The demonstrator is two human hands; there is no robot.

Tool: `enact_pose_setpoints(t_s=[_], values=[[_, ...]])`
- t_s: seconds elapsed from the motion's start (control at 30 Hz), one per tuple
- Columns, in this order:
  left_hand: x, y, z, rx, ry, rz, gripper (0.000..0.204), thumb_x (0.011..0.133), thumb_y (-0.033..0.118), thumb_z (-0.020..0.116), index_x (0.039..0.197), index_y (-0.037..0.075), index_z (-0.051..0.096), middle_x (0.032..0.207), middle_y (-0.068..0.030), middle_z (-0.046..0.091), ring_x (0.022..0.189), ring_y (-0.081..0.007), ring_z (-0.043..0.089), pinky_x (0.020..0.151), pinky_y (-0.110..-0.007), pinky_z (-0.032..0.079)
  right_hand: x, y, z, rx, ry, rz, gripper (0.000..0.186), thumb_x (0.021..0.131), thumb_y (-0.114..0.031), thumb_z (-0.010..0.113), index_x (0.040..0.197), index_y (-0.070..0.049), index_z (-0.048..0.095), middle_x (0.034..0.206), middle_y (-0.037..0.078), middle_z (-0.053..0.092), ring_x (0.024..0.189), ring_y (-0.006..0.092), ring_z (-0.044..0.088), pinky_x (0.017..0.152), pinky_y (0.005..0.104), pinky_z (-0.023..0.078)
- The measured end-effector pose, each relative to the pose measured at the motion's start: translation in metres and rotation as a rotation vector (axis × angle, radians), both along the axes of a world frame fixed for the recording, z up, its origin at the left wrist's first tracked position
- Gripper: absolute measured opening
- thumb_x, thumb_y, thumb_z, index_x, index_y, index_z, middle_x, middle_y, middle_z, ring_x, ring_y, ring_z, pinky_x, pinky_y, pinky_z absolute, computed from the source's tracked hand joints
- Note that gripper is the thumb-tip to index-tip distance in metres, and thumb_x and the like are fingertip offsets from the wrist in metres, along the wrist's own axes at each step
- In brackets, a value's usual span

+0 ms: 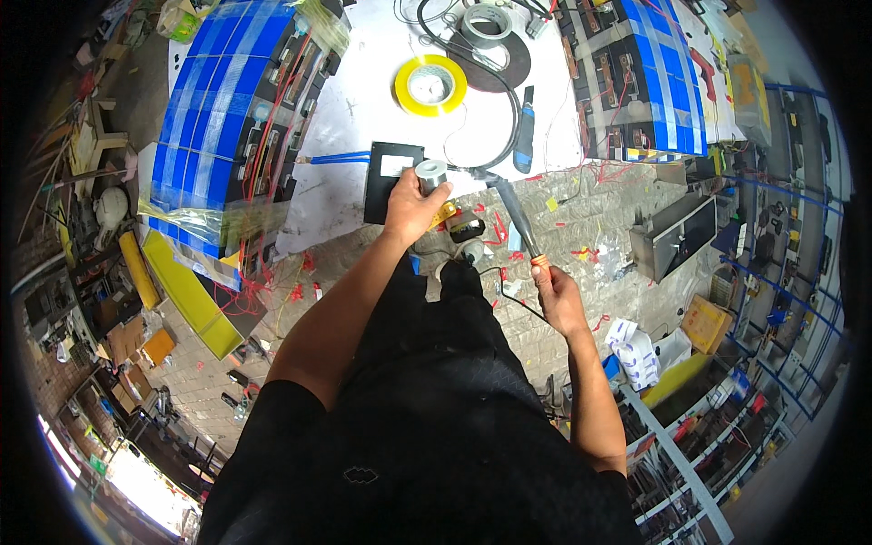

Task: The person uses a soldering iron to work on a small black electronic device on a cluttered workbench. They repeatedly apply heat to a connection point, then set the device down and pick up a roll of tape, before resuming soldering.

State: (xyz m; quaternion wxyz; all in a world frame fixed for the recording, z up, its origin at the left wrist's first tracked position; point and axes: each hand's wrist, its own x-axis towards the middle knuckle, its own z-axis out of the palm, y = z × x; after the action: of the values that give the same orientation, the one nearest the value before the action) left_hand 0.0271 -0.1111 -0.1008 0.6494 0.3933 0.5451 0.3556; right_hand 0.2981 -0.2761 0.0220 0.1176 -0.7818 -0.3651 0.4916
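Note:
My left hand (409, 213) grips a small grey spool of solder wire (432, 170) at the table's near edge, beside a flat black box (376, 193) with blue wires (341, 158) running left. The fingers of my right hand (562, 298) are wrapped round the orange-ended handle of a large soldering iron (515, 211). Its dark shaft slants up and left, and the tip is close to the right of the spool, near the end of a thick black cable (518, 113). Whether the tip touches anything is too small to tell.
Blue-wrapped battery packs with red wires stand at left (202, 118) and right (674, 86) on the white table (359, 100). Yellow tape (404, 91) and a blue utility knife (524, 141) lie between. Red scraps litter the floor (581, 213); a metal box (674, 238) stands right.

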Motion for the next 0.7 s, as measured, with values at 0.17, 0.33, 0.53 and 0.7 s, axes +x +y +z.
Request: enact_pose_setpoints(t_s=[0.17, 0.33, 0.53, 0.7], values=[[0.005, -0.001, 0.003, -0.013, 0.0, -0.005, 0.042, 0.095, 0.016, 0.078, 0.125, -0.006, 0.058, 0.115, -0.012, 0.072, 0.105, -0.0172, 0.068, 0.094, -0.032, 0.053, -0.007, 0.007, 0.004, 0.031, -0.063, 0.059, 0.053, 0.105, -0.051, 0.063, 0.098, 0.002, 0.068, 0.071, 0.01, 0.059, 0.067, 0.0194, 0.053, 0.065, 0.0388, 0.048], [0.007, 0.0, -0.003, 0.01, 0.031, -0.015, 0.044, 0.095, 0.017, 0.079, 0.125, -0.006, 0.058, 0.115, -0.0122, 0.072, 0.105, -0.0173, 0.068, 0.094, -0.032, 0.053, -0.01, 0.008, 0.001, 0.077, -0.096, 0.069, 0.052, 0.104, -0.05, 0.064, 0.096, 0.001, 0.068, 0.072, 0.013, 0.062, 0.066, 0.023, 0.055, 0.066, 0.0397, 0.049], [0.01, 0.0, -0.006, 0.017, 0.021, -0.003, 0.044, 0.094, 0.018, 0.08, 0.125, -0.006, 0.058, 0.115, -0.0124, 0.072, 0.105, -0.0172, 0.068, 0.093, -0.032, 0.053, -0.007, 0.007, -0.004, 0.081, -0.055, 0.069, 0.055, 0.107, -0.052, 0.06, 0.1, 0.002, 0.067, 0.069, 0.0, 0.054, 0.064, 0.011, 0.047, 0.058, 0.0335, 0.042], [0.013, 0.001, -0.009, 0.04, 0.044, -0.023, 0.043, 0.094, 0.018, 0.08, 0.123, -0.006, 0.06, 0.113, -0.0122, 0.073, 0.103, -0.0169, 0.069, 0.092, -0.032, 0.054, -0.007, 0.011, -0.002, 0.017, -0.046, 0.039, 0.051, 0.104, -0.048, 0.065, 0.096, 0.002, 0.068, 0.071, 0.013, 0.061, 0.066, 0.022, 0.055, 0.066, 0.0398, 0.049]])
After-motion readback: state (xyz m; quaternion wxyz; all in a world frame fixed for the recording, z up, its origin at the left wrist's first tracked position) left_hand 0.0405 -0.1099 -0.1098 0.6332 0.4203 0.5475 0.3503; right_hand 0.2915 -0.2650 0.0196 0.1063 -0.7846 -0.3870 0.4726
